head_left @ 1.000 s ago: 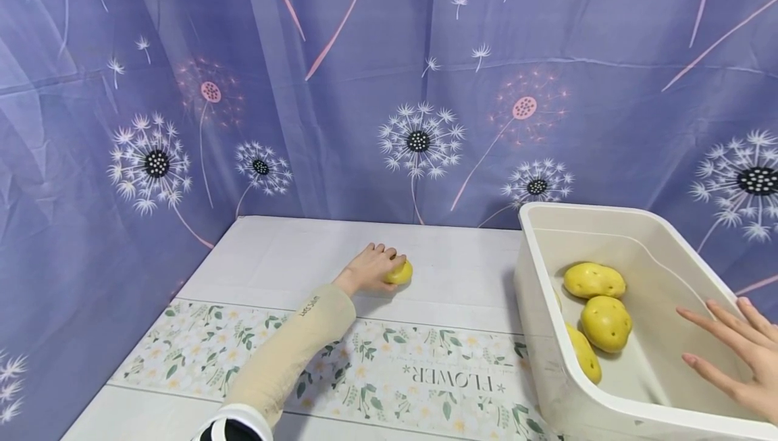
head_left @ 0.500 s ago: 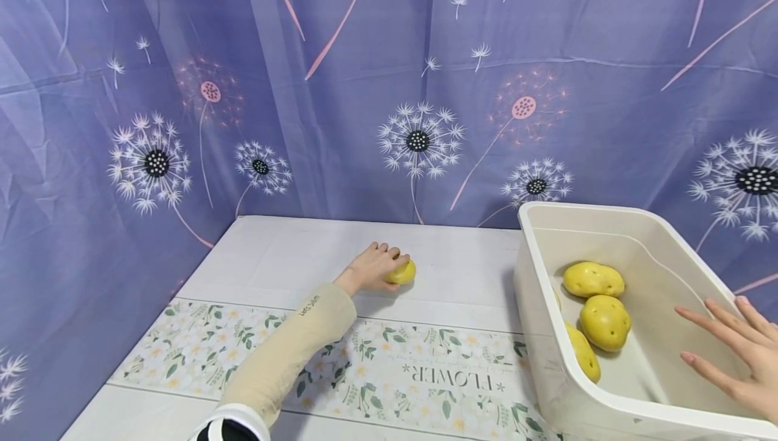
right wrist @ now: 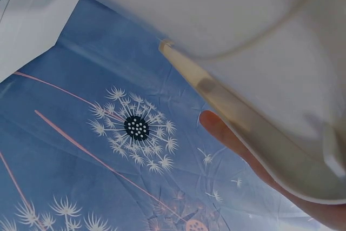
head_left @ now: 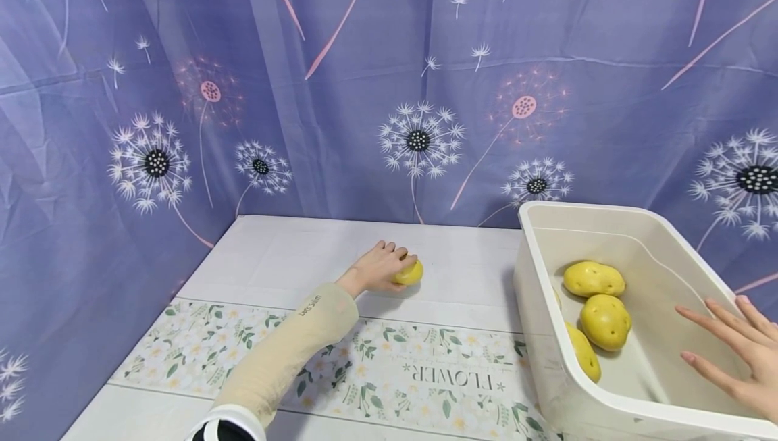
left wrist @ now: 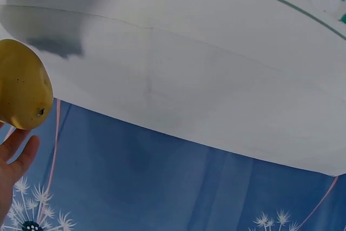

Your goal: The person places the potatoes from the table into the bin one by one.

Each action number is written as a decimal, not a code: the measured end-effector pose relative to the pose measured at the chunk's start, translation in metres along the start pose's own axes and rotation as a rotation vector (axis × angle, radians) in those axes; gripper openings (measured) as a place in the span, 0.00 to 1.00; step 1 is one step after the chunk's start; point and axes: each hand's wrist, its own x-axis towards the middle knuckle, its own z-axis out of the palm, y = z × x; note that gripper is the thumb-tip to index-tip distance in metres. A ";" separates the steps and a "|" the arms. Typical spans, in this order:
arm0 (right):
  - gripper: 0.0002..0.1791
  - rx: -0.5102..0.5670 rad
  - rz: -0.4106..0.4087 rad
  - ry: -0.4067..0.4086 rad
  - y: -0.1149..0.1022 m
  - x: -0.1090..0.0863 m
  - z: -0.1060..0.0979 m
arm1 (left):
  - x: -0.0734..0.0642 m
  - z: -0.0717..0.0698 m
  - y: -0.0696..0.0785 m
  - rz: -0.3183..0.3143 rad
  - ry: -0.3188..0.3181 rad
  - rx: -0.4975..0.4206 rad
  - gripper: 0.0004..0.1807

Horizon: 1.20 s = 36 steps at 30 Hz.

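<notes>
My left hand (head_left: 379, 269) grips a yellow potato (head_left: 410, 273) over the white back part of the table. In the left wrist view the potato (left wrist: 22, 85) shows at the left edge, with fingers (left wrist: 24, 155) against its underside and a shadow on the table beside it. At the far right, my right hand (head_left: 744, 353) has its fingers straight and spread, by the cream bin (head_left: 614, 400). The right wrist view shows a finger (right wrist: 227, 136) along the rim of the bin (right wrist: 216, 93); whether it touches is unclear. Several potatoes (head_left: 606, 323) lie inside the bin.
A white table (head_left: 292, 245) carries a flower-patterned strip (head_left: 425, 373) with printed lettering. Purple dandelion curtains (head_left: 340, 123) hang behind the table and along its left side. The bin's tall left wall (head_left: 535, 346) stands between the left hand and the potatoes inside.
My left hand has shifted slightly to the right with the potato in its grip. The right hand and the potatoes in the bin look unmoved.
</notes>
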 end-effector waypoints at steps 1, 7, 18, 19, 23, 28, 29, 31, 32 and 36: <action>0.34 0.001 0.001 -0.001 0.000 0.000 0.000 | 0.001 0.000 0.001 0.003 -0.001 0.006 0.31; 0.34 -0.003 0.004 -0.005 -0.001 0.000 0.000 | 0.005 -0.004 0.005 0.020 -0.001 0.031 0.31; 0.35 -0.005 0.013 -0.013 -0.001 0.000 0.000 | 0.009 -0.009 0.011 0.031 0.009 0.033 0.32; 0.35 -0.002 0.011 -0.012 0.000 0.000 0.000 | 0.009 -0.010 0.012 0.033 0.012 0.036 0.32; 0.34 0.007 -0.014 0.009 0.002 0.000 0.001 | 0.010 -0.013 0.013 0.041 0.030 0.047 0.32; 0.33 0.016 -0.052 0.036 0.003 0.002 0.002 | 0.012 -0.017 0.015 0.056 0.057 0.060 0.32; 0.32 0.019 -0.056 0.038 0.003 0.003 0.002 | 0.013 -0.018 0.015 0.061 0.067 0.064 0.31; 0.32 0.024 -0.063 0.042 0.004 0.004 0.001 | 0.014 -0.020 0.015 0.071 0.087 0.073 0.31; 0.32 0.026 -0.067 0.044 0.004 0.004 0.001 | 0.015 -0.021 0.016 0.075 0.094 0.075 0.31; 0.32 0.037 -0.072 0.046 0.003 0.006 0.001 | 0.018 -0.028 0.017 0.085 0.117 0.076 0.31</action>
